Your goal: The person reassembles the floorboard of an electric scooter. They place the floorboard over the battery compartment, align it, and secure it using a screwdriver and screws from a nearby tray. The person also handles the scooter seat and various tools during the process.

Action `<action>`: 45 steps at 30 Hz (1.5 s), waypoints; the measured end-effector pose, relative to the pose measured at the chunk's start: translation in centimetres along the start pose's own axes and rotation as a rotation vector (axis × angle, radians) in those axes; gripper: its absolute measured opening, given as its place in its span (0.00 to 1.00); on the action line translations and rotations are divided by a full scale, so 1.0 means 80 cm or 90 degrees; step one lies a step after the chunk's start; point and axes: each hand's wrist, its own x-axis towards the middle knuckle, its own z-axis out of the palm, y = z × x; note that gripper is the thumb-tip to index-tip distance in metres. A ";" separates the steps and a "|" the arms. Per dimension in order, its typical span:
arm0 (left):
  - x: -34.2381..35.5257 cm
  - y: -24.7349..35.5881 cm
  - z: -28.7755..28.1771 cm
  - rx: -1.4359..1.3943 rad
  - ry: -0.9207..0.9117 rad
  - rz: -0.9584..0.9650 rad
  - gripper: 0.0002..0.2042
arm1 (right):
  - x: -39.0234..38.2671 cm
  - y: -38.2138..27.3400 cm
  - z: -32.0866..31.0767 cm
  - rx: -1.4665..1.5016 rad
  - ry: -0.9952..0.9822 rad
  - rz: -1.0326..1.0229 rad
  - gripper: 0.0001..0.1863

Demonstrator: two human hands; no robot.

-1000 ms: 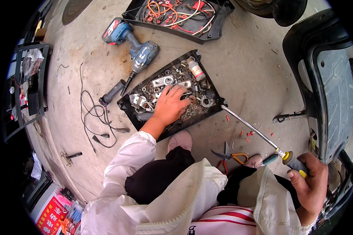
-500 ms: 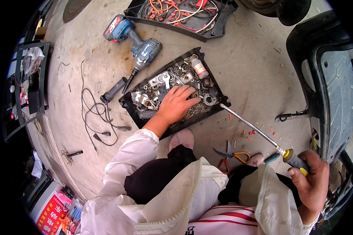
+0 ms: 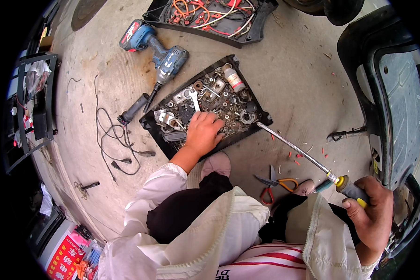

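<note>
My left hand (image 3: 201, 135) is down in a black plastic tray (image 3: 247, 134) full of loose nuts, washers and metal parts. Its fingers curl into the parts at the lower end of an open-ended wrench (image 3: 194, 99); whatever they grip is hidden beneath them. In my right hand (image 3: 374, 210) is a long screwdriver (image 3: 303, 154) with a grey and yellow handle. Its shaft slants up and left, the tip appearing beside the tray's right corner. A small white bottle (image 3: 234, 79) with a red-marked label lies among the parts.
Left of the tray lie a blue cordless impact driver (image 3: 168, 60), a black tube (image 3: 134, 108) and a tangled cable (image 3: 114, 137). Orange-handled cutters (image 3: 280, 183) rest near my feet. A second tray (image 3: 245, 38) holds wires. A black vehicle frame (image 3: 364, 79) stands at right.
My left hand has drawn back toward me within the tray, its fingers now more curled, uncovering more of the parts and wrench. My right hand still holds the screwdriver in much the same pose.
</note>
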 end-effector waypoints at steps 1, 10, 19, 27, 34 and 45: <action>0.000 0.000 -0.001 0.025 0.014 -0.014 0.11 | 0.000 0.001 0.000 -0.001 0.000 -0.001 0.24; -0.007 -0.031 -0.017 0.086 0.169 -0.129 0.08 | -0.011 0.015 0.000 -0.010 0.032 -0.021 0.27; -0.015 -0.007 0.006 0.010 0.040 -0.021 0.11 | -0.012 0.006 -0.002 0.035 -0.006 0.044 0.32; -0.018 -0.030 -0.021 0.046 0.186 -0.157 0.11 | -0.012 0.007 -0.005 0.017 -0.018 0.035 0.32; -0.040 -0.010 -0.029 -0.062 -0.061 0.047 0.15 | -0.010 0.002 -0.001 0.015 0.000 0.032 0.33; -0.078 -0.031 -0.063 0.090 -0.002 -0.053 0.08 | -0.026 0.008 -0.009 -0.036 0.000 0.042 0.30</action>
